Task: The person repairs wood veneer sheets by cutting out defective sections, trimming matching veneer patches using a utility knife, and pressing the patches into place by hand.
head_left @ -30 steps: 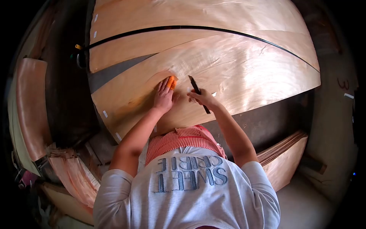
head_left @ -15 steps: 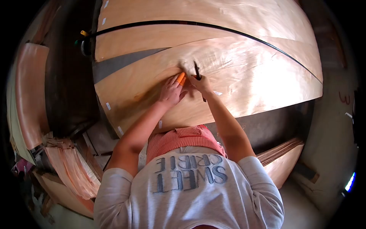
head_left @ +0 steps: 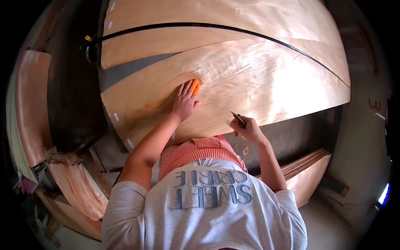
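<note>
My left hand (head_left: 186, 103) lies flat on a large wood veneer sheet (head_left: 146, 96), fingers stretched out, with orange finger covers (head_left: 194, 87) on at least one finger. Its fingertips touch a curved line in the veneer beside a wavy, rippled patch (head_left: 223, 68). Near the sheet's front edge, my right hand (head_left: 250, 130) is closed around a dark-handled knife (head_left: 238, 119), its pointed tip aimed up and left. A small pale scrap (head_left: 228, 123) shows at the right fingertips; whether they pinch it is unclear.
A long black strip (head_left: 166, 26) crosses the veneer. Small white tape pieces (head_left: 116, 117) mark the sheet's left side. Stacked veneer (head_left: 308, 171) stands low on the right, with more sheets (head_left: 77, 183) on the left. A small brown chip (head_left: 246, 150) shows beyond the front edge.
My right hand has moved from the rippled patch toward my body and to the right, carrying the knife. The white scrap on the sheet is gone from its spot. My left hand barely shifted.
</note>
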Tool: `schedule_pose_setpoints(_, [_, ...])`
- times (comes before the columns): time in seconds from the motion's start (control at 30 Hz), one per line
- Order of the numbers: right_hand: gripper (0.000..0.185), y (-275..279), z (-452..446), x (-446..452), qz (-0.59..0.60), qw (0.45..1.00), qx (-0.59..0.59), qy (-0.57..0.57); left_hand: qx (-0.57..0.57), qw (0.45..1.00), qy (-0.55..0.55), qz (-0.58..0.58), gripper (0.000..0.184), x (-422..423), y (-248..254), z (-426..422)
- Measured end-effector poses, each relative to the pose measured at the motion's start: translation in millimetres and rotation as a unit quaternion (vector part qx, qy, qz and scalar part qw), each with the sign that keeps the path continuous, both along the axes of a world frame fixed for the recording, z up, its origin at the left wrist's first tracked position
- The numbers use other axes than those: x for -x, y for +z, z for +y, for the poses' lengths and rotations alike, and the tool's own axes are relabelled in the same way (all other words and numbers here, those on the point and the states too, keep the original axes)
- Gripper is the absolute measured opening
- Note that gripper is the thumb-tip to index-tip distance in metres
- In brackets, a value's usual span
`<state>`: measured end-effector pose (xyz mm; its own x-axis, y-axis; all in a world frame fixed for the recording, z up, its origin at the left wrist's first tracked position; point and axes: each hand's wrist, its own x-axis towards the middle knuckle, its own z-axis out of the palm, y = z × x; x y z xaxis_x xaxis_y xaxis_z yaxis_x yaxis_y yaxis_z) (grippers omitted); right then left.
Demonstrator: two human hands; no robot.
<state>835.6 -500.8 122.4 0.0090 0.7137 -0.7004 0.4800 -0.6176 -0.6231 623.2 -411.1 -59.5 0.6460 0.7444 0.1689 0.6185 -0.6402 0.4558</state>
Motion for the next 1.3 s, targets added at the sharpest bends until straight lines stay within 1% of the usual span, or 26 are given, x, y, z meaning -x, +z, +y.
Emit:
schedule_pose_setpoints(0.1, [0.02, -31.5, -11.7, 3.3, 0.032, 0.998, -0.027, -0.037, -0.001, 1.0, 0.006, 0.01, 0.051, -1.4, -0.1, -2.7])
schedule_pose_setpoints(0.17, [0.021, -33.9, -16.4, 9.4, 0.026, 0.999, -0.009, -0.033, -0.001, 1.0, 0.005, 0.021, 0.051, -2.1, 1.6, -3.5])
schedule_pose_setpoints(0.27, [0.022, -40.9, -28.7, 14.2, 0.035, 0.999, -0.001, -0.042, -0.014, 1.0, 0.016, 0.001, 0.049, -3.7, 4.8, -2.8])
schedule_pose_setpoints(0.33, [0.022, -45.7, -35.0, 15.1, 0.036, 0.999, 0.009, -0.033, -0.014, 1.0, 0.002, 0.003, 0.05, -2.8, 1.1, -1.1])
schedule_pose_setpoints(0.47, [0.019, -47.2, -42.5, 18.7, 0.118, 0.99, -0.02, -0.078, -0.033, 0.999, -0.021, -0.014, 0.051, -1.4, -0.3, 4.6])
schedule_pose_setpoints(0.57, [0.02, -57.2, -46.9, 19.2, 0.154, 0.983, -0.035, -0.089, -0.007, 0.998, -0.027, 0.058, 0.055, -3.5, 7.4, 5.5])
schedule_pose_setpoints(0.67, [0.019, -54.5, -46.9, 20.8, 0.149, 0.985, -0.019, -0.088, 0.037, 0.994, -0.02, 0.101, 0.052, -9.9, 18.3, 6.9])
schedule_pose_setpoints(0.77, [0.019, -62.7, -52.4, 18.3, 0.181, 0.978, -0.029, -0.1, 0.009, 0.998, -0.027, 0.052, 0.055, -7.3, 6.3, 7.5])
schedule_pose_setpoints(0.87, [0.02, -59.4, -53.6, 20.1, 0.19, 0.973, -0.026, -0.13, -0.012, 0.999, -0.034, 0.012, 0.057, -3.9, 2.4, 6.6])
schedule_pose_setpoints(1.07, [0.019, -77.3, -57.9, 23.3, 0.162, 0.978, -0.031, -0.132, -0.023, 0.997, -0.073, -0.001, 0.057, 1.7, -0.9, 8.7])
schedule_pose_setpoints(1.17, [0.019, -78.4, -57.6, 26.2, 0.181, 0.972, -0.017, -0.15, -0.024, 0.996, -0.089, 0.004, 0.053, 4.7, -2.2, 11.3])
schedule_pose_setpoints(1.27, [0.02, -88.6, -57.2, 32.6, 0.21, 0.957, -0.017, -0.199, -0.031, 0.995, -0.092, -0.004, 0.051, 5.9, -2.8, 12.4])
schedule_pose_setpoints(1.3, [0.021, -90.3, -52.8, 34.1, 0.193, 0.962, -0.027, -0.19, -0.031, 0.995, -0.092, 0.0, 0.051, 5.8, -2.9, 12.3])
